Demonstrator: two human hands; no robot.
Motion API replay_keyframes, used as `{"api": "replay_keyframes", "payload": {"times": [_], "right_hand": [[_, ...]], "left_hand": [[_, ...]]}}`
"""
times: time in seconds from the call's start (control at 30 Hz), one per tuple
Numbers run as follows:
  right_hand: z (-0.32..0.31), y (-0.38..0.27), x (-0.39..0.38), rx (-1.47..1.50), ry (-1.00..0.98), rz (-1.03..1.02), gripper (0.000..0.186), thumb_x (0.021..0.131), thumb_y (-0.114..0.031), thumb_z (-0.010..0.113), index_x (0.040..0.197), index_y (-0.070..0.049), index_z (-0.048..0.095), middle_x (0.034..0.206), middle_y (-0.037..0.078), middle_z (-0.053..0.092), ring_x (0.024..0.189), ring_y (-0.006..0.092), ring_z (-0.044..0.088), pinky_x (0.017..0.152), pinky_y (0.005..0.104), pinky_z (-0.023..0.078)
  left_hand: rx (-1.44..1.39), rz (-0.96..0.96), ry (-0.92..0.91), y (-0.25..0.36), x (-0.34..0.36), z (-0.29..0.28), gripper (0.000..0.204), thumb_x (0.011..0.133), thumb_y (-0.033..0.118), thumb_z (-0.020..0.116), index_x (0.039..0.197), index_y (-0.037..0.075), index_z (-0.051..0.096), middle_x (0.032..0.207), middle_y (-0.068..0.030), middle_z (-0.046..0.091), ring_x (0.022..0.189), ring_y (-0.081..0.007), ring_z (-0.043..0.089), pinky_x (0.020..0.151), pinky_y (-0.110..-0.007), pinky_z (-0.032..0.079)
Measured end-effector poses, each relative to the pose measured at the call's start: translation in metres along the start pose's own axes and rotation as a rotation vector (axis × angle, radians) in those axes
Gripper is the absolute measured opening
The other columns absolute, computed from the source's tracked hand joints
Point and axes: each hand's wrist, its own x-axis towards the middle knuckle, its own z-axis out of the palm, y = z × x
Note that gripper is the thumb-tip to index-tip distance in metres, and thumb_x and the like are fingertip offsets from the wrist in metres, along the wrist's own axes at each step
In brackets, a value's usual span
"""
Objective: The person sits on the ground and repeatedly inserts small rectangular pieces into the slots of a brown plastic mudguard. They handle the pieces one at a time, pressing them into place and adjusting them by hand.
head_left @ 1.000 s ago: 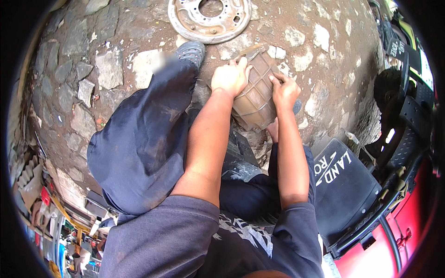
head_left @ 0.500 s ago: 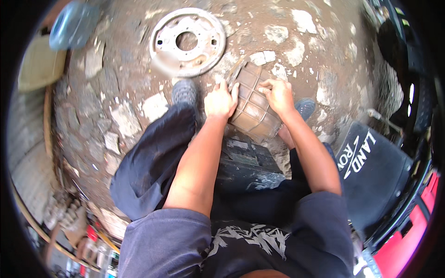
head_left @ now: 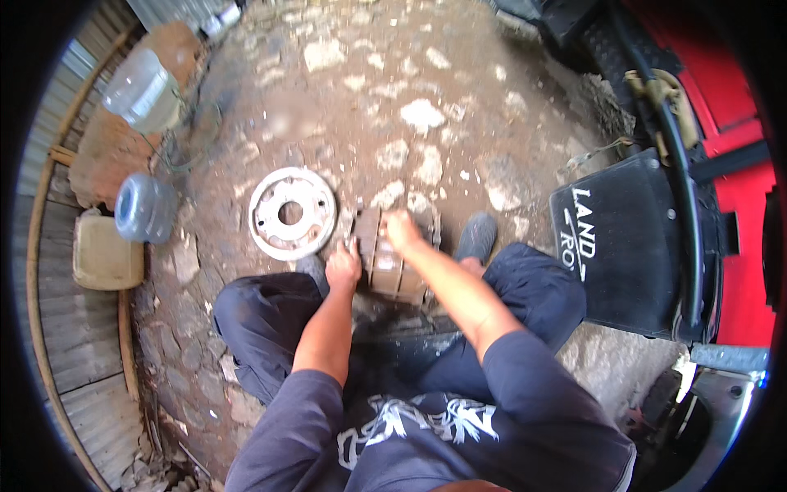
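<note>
Between my feet is a brown, ribbed, drum-shaped part [head_left: 398, 279] with raised bars crossing its curved side. My left hand [head_left: 344, 264] is closed at its left edge, fingers curled against the rim. Over its upper face lies my right hand [head_left: 400, 232], fingers bent and pressed together. Whatever may be between those right fingers is hidden. Left of the drum, a round, pale wheel disc [head_left: 273, 233] with a central hole and smaller holes lies flat on the ground, apart from both hands.
Stones [head_left: 422, 115] stud the dirt ground. To the left are a clear water jug [head_left: 135, 86], a blue jug [head_left: 146, 207], a yellowish container [head_left: 106, 254] and corrugated sheets [head_left: 70, 312]. A black mud flap [head_left: 615, 246] hangs from a red vehicle [head_left: 750, 238] at right.
The view has swung, bringing in more ground, jugs and vehicle. The drum-shaped part looks less slanted than before. Both hands remain at it, and my right hand has shifted toward its upper end.
</note>
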Motion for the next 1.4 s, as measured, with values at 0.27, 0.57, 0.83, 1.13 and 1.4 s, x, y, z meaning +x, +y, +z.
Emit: {"api": "replay_keyframes", "payload": {"times": [0.27,0.57,0.83,1.13,1.4], "right_hand": [[-0.097,-0.081,-0.056,0.003,0.137,-0.276,0.025,0.097,-0.030,0.072,0.112,-0.010,0.077,0.106,0.017,0.076,0.093,0.0364,0.074,0.085,0.0493,0.059],[-0.258,-0.115,-0.073,1.013,0.037,-0.162,0.030,0.096,-0.023,0.081,0.120,-0.003,0.078,0.103,0.007,0.080,0.091,0.0150,0.075,0.081,0.0288,0.058],[-0.285,-0.162,-0.079,1.585,0.035,-0.178,0.036,0.100,-0.019,0.077,0.129,0.000,0.070,0.109,0.006,0.077,0.090,0.0117,0.072,0.079,0.0269,0.059],[-0.280,-0.148,-0.066,1.208,-0.187,-0.175,0.039,0.096,-0.018,0.080,0.126,0.003,0.067,0.115,0.010,0.073,0.101,0.0159,0.071,0.086,0.0288,0.058],[-0.284,-0.148,-0.064,1.399,-0.102,-0.394,0.036,0.089,-0.006,0.083,0.115,-0.004,0.059,0.112,0.007,0.067,0.105,0.0159,0.068,0.089,0.0315,0.058]], "left_hand": [[0.688,0.402,-0.470,0.008,0.100,-0.081,0.060,0.097,0.054,0.060,0.129,0.006,0.075,0.141,-0.0183,0.067,0.130,-0.0352,0.065,0.108,-0.046,0.051],[-0.993,0.688,-0.733,0.157,-0.052,-0.231,0.050,0.109,0.024,0.061,0.151,-0.002,0.051,0.146,-0.0185,0.061,0.130,-0.0275,0.063,0.110,-0.042,0.053],[-1.274,0.805,-0.512,0.154,-0.054,-0.258,0.044,0.103,0.009,0.069,0.143,-0.006,0.059,0.129,-0.0169,0.071,0.109,-0.0257,0.074,0.099,-0.038,0.063],[-1.061,0.726,-0.348,0.122,-0.057,-0.261,0.041,0.092,0.008,0.082,0.129,-0.003,0.070,0.107,-0.0109,0.078,0.094,-0.0148,0.073,0.081,-0.029,0.058],[-1.051,0.722,-0.192,0.135,-0.071,-0.256,0.031,0.090,0.008,0.084,0.117,-0.004,0.075,0.096,-0.0075,0.079,0.083,-0.0106,0.070,0.073,-0.025,0.054]]}}
